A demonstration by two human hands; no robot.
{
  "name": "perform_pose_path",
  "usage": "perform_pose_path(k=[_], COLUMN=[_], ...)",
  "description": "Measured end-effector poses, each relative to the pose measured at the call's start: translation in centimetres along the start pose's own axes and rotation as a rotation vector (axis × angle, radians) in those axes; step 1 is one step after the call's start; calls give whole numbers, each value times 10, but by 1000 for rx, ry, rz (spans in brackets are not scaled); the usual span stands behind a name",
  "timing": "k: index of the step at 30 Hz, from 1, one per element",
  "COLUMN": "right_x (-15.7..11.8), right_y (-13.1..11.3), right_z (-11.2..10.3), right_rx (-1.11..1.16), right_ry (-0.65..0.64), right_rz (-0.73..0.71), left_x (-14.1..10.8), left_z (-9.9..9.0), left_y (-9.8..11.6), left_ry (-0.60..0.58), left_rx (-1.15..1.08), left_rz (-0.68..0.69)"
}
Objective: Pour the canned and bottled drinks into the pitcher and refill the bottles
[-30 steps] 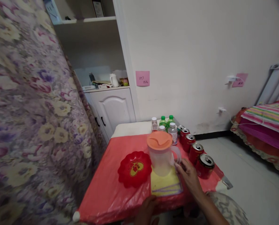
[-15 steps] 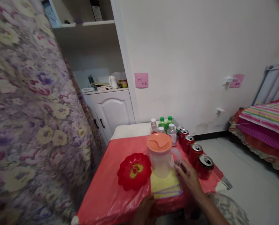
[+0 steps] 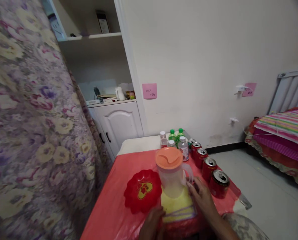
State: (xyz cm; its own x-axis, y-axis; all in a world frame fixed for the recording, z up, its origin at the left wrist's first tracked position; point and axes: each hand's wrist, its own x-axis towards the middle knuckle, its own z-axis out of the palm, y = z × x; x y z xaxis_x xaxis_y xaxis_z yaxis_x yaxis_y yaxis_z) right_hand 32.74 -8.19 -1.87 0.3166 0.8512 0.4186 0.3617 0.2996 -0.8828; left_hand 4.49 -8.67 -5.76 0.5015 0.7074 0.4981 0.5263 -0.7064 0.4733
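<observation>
A frosted pitcher [image 3: 172, 183] with an orange lid [image 3: 169, 158] stands upright on a folded yellow cloth [image 3: 177, 208]. My right hand [image 3: 201, 195] is at the pitcher's right side, its fingers closed at the lower end of the clear handle. At the cloth's lower left edge is my left hand [image 3: 152, 221], blurred, its fingertips against or just over the edge; whether it grips anything is unclear. Left of the pitcher lies a red scalloped plate [image 3: 136, 200] with a yellow heart-shaped print.
Several red cans [image 3: 209, 169] line the table's right side. Behind the pitcher stand clear bottles [image 3: 183, 148] and green-capped bottles [image 3: 172, 136]. A red cover lies over the table [image 3: 108, 200]. A flowered curtain [image 3: 38, 133] hangs at left, a bed [image 3: 284, 140] at right.
The whole view has tilted up slightly, so the table sits lower in the picture. My left hand is a little further left and nearer the plate. My right hand stays by the handle.
</observation>
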Motion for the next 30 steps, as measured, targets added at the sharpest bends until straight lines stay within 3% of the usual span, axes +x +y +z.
perform_pose_path(k=[6, 12, 20, 30], right_x=[1, 1, 5, 13], right_y=[5, 9, 6, -7], right_z=[3, 5, 8, 18], right_rx=[-12, -82, -106, 144], right_ry=[5, 9, 116, 123], right_rz=[-7, -28, -57, 80], left_x=[65, 137, 209, 244], left_z=[-55, -92, -91, -90], left_y=[43, 78, 85, 84], left_ry=[109, 54, -130, -337], left_rx=[54, 15, 51, 136], left_rz=[-122, -51, 92, 130])
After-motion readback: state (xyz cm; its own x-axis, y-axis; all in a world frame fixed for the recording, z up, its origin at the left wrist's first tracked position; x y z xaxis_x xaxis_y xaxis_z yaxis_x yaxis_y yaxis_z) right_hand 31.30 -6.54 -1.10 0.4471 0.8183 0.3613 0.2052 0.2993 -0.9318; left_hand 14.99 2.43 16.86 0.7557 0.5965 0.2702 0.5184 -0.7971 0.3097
